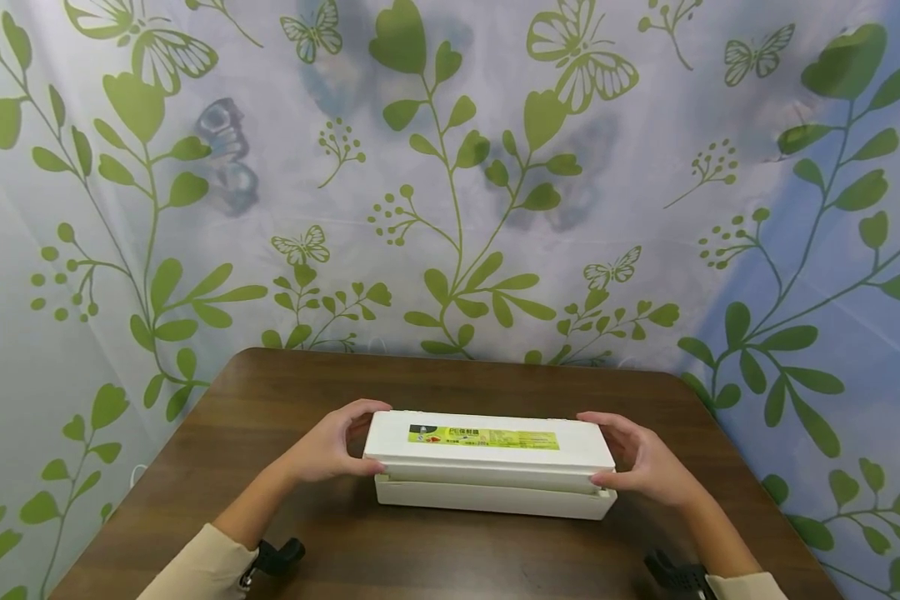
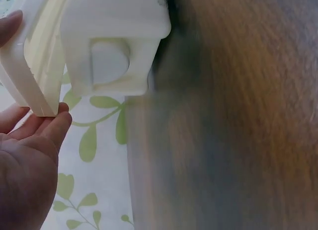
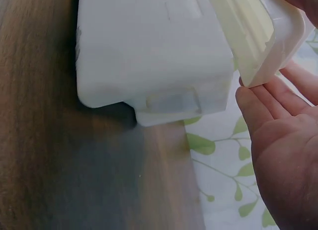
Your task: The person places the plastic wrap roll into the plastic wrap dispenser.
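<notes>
A long white cling film box stands in two parts near the table's front. Its lid, with a yellow-green label on top, is raised off the base. My left hand grips the lid's left end, thumb at the front edge and fingers at the back. At the opposite end my right hand holds it the same way. Both wrist views show a gap between the lid and the base, which rests on the table. What lies inside the base is hidden.
The brown wooden table reaches back to a hanging cloth printed with green leaves and butterflies. Black wrist straps sit at both sleeves.
</notes>
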Demonstrator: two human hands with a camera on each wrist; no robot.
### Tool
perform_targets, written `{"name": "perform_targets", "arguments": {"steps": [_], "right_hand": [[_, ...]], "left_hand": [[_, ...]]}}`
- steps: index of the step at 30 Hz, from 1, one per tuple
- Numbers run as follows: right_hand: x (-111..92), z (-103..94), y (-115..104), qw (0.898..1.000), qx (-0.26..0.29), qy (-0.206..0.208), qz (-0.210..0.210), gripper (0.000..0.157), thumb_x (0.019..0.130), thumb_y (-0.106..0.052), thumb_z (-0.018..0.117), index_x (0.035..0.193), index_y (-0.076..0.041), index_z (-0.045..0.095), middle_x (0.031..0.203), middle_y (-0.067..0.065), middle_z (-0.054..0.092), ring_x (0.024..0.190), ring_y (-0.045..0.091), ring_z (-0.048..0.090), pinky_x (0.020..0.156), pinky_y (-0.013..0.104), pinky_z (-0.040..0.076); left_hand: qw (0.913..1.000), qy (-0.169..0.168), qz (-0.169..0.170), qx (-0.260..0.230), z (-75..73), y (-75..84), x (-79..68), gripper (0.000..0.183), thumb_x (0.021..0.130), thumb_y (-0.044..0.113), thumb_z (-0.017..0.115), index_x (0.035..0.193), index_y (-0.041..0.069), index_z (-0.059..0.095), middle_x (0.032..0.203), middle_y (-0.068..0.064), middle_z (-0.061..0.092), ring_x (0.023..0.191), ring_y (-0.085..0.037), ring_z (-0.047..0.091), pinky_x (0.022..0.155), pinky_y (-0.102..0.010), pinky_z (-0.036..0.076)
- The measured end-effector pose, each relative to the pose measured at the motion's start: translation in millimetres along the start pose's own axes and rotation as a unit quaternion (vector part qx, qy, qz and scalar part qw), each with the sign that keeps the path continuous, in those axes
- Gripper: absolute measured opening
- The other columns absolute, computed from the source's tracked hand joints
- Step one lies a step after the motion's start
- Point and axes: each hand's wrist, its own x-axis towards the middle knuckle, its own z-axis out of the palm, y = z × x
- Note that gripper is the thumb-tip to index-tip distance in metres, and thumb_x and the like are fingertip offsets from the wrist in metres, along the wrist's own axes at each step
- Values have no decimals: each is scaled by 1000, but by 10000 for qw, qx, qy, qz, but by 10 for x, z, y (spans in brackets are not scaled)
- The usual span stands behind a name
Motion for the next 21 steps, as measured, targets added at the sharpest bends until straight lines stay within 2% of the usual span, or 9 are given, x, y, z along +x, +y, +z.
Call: {"name": "perform_targets", "arguments": {"steps": [5, 12, 21], "right_hand": [[-57, -1, 54, 9999, 89, 1, 123, 80, 83, 7, 79, 152, 4, 39, 150, 28, 47, 126, 4, 60, 89, 28, 59], [-110, 24, 94, 9982, 587, -63, 109, 80, 84, 13, 74, 153, 8, 34, 150, 31, 43, 124, 6, 61, 85, 33, 61], [-166, 11, 126, 9978, 619, 32, 228, 79, 84, 12, 73, 153, 7, 35, 149, 16, 50, 123, 7, 61, 88, 31, 60]], "left_hand": [[9995, 115, -120, 280, 61, 35, 3, 77, 77, 24, 92, 142, 7, 52, 138, -7, 58, 130, -25, 56, 110, -16, 41], [9997, 173, -118, 161, 124, -1, 2, 80, 78, 24, 91, 143, 2, 51, 140, -7, 58, 131, -25, 56, 111, -17, 41], [9997, 186, -124, 22, 187, -35, 3, 77, 78, 22, 91, 143, 11, 51, 141, -7, 57, 132, -24, 56, 112, -17, 41]]}}
